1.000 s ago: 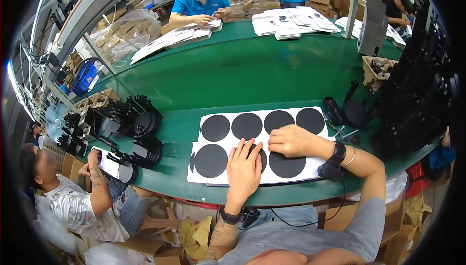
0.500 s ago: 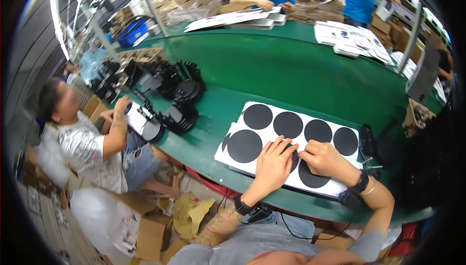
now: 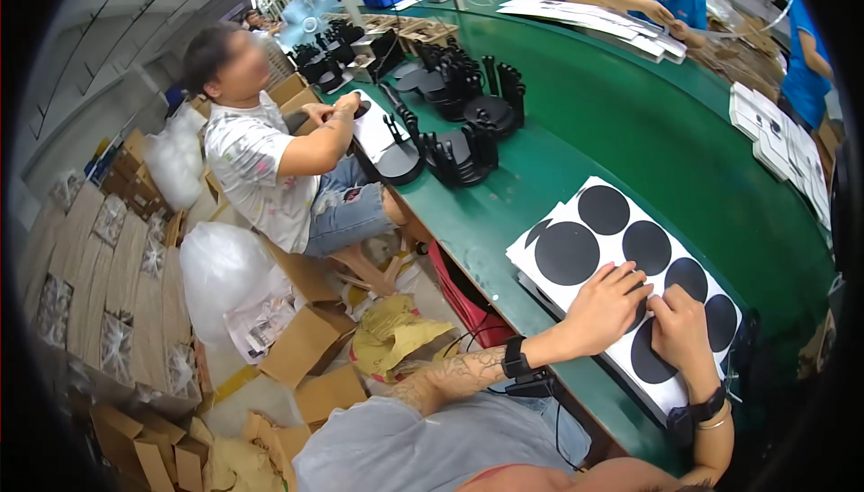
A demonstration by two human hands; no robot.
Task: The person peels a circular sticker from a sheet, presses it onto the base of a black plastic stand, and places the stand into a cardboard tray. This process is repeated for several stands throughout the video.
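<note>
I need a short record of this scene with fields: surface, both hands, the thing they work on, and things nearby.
surface: green table
left hand: flat on the white sheet
right hand: fingertips on a black disc, beside the left hand
sheet: white, with several black round discs
nearby: black stands further along the table; a seated person at the left

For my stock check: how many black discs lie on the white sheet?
7 discs: four in the far row, three in the near row, one half under the left hand; more may be hidden.
</note>
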